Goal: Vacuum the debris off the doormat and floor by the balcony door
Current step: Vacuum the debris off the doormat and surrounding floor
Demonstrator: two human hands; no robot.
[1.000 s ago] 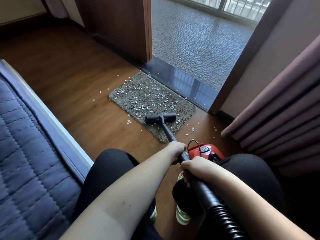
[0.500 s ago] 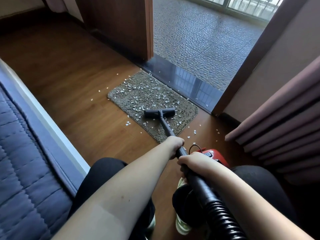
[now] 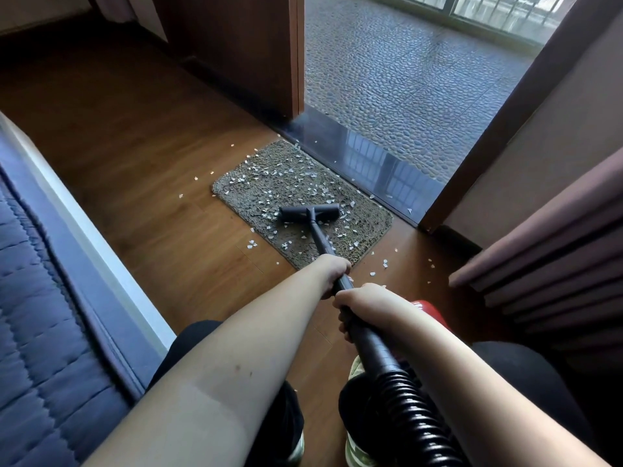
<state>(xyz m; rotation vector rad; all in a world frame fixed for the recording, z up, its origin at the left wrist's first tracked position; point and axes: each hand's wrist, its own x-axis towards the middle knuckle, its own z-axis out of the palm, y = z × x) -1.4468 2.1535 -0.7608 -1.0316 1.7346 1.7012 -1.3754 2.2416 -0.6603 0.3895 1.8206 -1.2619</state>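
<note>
A grey-brown doormat (image 3: 367, 219) lies on the wooden floor by the open balcony door, strewn with small white debris bits (image 3: 269, 173). More bits lie on the floor (image 3: 251, 245) around it. The black vacuum nozzle (image 3: 309, 213) rests across the middle of the mat. Its wand (image 3: 322, 242) runs back to me. My left hand (image 3: 333, 269) grips the wand further forward. My right hand (image 3: 362, 303) grips it just behind, where the ribbed hose (image 3: 411, 409) starts. The red vacuum body (image 3: 428, 308) peeks out behind my right hand.
A blue quilted bed (image 3: 37, 332) with a pale edge runs along the left. A dark glossy threshold (image 3: 371, 156) and pebbled balcony floor (image 3: 404, 75) lie beyond the mat. The wooden door (image 3: 242, 45) stands open at the left of the doorway; a curtain (image 3: 556, 264) hangs at right.
The nozzle has slid forward from the mat's near part to its middle. Both hands moved forward with the wand, and the red vacuum body is now mostly hidden.
</note>
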